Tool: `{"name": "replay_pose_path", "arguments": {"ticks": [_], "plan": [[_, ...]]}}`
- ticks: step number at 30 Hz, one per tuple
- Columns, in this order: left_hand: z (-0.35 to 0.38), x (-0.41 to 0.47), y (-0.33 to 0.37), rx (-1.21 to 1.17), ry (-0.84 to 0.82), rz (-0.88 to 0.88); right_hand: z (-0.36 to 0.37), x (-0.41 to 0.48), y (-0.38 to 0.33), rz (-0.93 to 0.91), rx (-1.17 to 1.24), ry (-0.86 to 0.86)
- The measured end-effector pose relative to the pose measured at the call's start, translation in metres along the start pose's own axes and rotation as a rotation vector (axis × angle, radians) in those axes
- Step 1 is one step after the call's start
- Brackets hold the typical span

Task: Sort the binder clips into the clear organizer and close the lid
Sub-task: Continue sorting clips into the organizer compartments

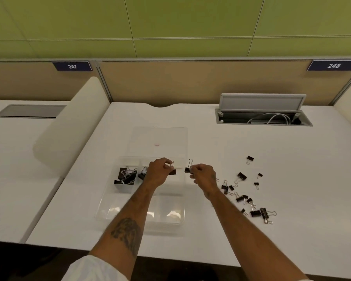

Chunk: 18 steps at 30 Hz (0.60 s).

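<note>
A clear organizer [109, 207] lies on the white desk with its lid [160, 138] folded open behind it. Several large black binder clips [126, 176] fill its back-left compartment, and another clip [142, 173] shows beside them, partly hidden by my wrist. My left hand [157, 172] hovers over the back row, pinching a black clip [172, 171]. My right hand [203, 175] holds a second black clip [188, 169] by the organizer's right edge. A scatter of loose clips [245, 197] of different sizes lies to the right.
An open cable hatch [261, 112] with white cords is set into the desk at the back right. A cream divider [73, 126] borders the desk on the left. Beige partition panels with number plates stand behind. The desk's front edge runs near my elbows.
</note>
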<state>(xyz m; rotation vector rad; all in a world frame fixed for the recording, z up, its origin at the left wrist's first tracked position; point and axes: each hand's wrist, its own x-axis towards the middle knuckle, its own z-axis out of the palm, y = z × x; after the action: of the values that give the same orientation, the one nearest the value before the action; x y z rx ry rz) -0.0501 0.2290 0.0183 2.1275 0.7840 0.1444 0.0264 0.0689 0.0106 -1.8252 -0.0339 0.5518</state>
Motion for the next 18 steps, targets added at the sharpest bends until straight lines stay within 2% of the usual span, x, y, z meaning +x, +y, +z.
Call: {"name": "replay_pose_path", "arguments": {"ticks": [9, 14, 18], "plan": [[-0.013, -0.004, -0.026, 0.119, 0.034, 0.075, 0.021, -0.007, 0.002, -0.062, -0.257, -0.001], [-0.02, -0.008, -0.039, 0.445, 0.011, 0.192, 0.035, -0.01, 0.001, -0.099, -0.329, -0.043], [-0.027, -0.013, -0.043, 0.599, -0.056, 0.184, 0.039, -0.011, 0.001, -0.144, -0.375, 0.002]]}}
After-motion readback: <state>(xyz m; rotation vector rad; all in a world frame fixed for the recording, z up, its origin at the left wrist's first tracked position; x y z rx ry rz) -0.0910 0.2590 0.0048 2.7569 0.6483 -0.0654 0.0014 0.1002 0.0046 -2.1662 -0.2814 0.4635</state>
